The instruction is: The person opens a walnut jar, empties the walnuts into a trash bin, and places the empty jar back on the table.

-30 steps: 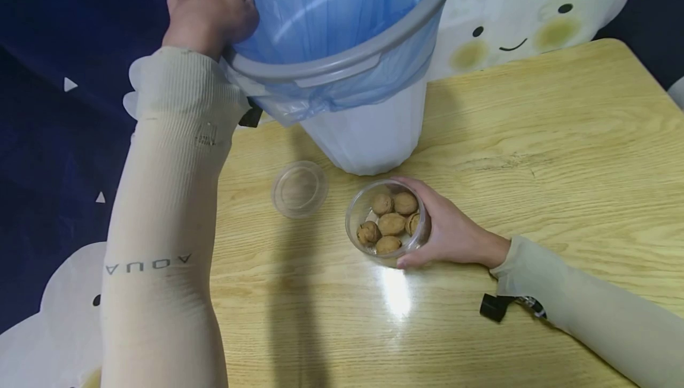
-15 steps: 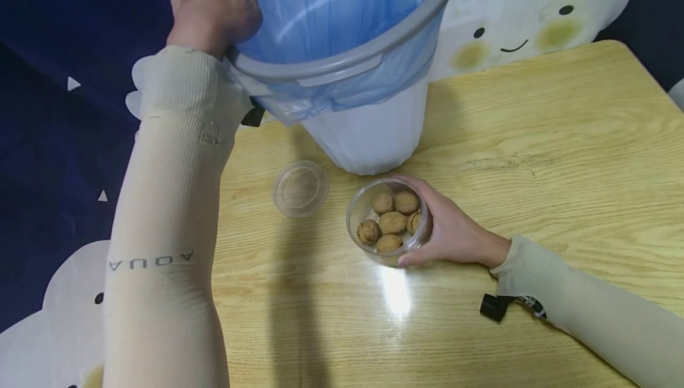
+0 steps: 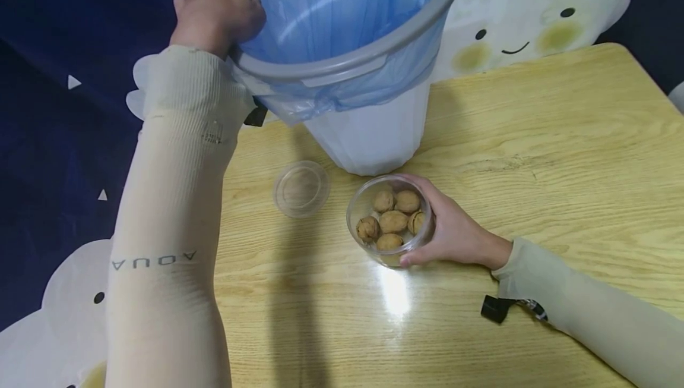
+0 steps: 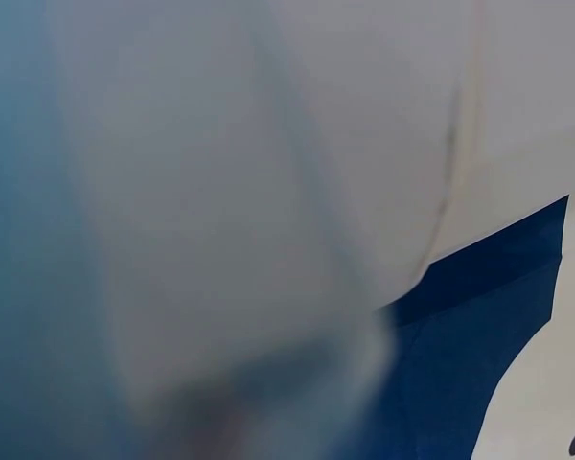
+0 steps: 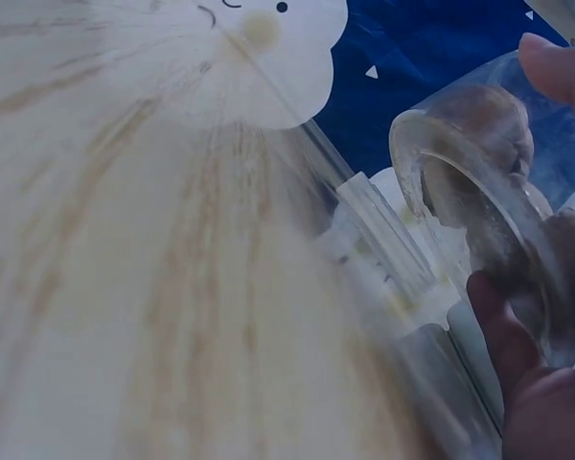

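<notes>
In the head view my left hand [image 3: 220, 16] grips the grey rim of a waste bin [image 3: 369, 129] lined with a blue plastic bag [image 3: 342, 25]. The bin leans, its base by the far side of the jar. My right hand [image 3: 451, 230] holds a clear round plastic jar [image 3: 357, 239] from its right side, thumb toward me. Several walnuts [image 3: 392, 221] lie inside the open jar. The right wrist view shows the jar [image 5: 460, 144] close up between thumb and fingers. Blurred bag and bin fill most of the left wrist view, and the left hand's fingertips are hidden.
A clear round lid [image 3: 301, 189] lies flat on the wooden table [image 3: 534, 198], left of the jar. Behind the table hangs a dark blue cloth [image 3: 48, 138] with white cloud shapes [image 3: 534, 25]. The table's right edge is at the far right.
The jar shifts very slightly away from me and tips a little in the right hand. The left hand keeps its grip on the bin rim; the head view drifts slightly.
</notes>
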`<state>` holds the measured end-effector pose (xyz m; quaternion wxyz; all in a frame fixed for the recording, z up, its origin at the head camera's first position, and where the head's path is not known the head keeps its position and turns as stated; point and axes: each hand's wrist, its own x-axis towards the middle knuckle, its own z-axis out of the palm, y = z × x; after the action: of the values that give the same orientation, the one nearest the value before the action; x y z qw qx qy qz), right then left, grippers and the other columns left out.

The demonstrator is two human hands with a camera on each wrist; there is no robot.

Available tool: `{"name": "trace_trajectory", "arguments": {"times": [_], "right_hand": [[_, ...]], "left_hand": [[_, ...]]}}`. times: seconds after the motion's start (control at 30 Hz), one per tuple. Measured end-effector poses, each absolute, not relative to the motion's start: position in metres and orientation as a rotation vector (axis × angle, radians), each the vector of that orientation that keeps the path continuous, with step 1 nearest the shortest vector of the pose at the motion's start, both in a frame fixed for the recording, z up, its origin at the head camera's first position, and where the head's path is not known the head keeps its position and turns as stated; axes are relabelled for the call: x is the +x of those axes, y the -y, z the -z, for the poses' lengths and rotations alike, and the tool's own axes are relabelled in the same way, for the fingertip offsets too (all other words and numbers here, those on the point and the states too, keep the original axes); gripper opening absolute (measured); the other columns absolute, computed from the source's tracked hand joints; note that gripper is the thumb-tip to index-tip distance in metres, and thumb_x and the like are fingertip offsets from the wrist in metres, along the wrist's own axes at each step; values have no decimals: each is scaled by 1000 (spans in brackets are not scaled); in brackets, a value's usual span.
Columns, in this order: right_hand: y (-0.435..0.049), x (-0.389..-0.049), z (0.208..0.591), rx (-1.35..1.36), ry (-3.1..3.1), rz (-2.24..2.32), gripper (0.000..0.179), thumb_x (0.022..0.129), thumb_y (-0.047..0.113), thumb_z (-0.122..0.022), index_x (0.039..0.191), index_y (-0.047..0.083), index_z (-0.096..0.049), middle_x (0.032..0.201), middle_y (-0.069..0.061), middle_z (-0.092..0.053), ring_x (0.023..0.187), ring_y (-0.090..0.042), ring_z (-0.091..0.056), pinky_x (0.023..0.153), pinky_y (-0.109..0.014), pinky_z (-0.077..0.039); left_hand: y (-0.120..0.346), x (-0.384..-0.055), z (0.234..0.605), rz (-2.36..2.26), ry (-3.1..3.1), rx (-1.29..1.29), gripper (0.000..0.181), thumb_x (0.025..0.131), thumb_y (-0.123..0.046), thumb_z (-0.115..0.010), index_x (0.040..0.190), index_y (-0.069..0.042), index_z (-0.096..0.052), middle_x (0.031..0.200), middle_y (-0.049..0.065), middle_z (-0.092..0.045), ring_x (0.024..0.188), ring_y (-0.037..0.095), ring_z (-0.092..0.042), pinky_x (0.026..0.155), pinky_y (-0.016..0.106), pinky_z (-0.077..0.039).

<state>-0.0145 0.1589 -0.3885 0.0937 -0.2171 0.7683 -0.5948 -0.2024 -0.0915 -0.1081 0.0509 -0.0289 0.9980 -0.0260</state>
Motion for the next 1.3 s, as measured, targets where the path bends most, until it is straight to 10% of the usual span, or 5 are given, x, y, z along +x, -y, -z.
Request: {"name": "trace_trajectory", "arguments": {"times": [0.43,1.3], "right_hand": [[-162,-12,384,-663,-2247,1824,126,47,21,-98,150,31,-27,149,-3,-43,133,-16,-47,108,-19,-39],[-163,-13,379,-723,-2123,2025,126,43,3,-94,150,20,-28,149,-8,-41,133,-12,-47,110,-20,-39]], "left_hand": [[85,-202,107,73,-3037,-96,56,98,-29,-24,140,2,-43,102,18,-43,121,38,-34,97,50,-24],[88,-203,109,57,-3040,-94,57,98,-29,-22,141,3,-42,107,20,-44,124,38,-34,108,51,-23]]}}
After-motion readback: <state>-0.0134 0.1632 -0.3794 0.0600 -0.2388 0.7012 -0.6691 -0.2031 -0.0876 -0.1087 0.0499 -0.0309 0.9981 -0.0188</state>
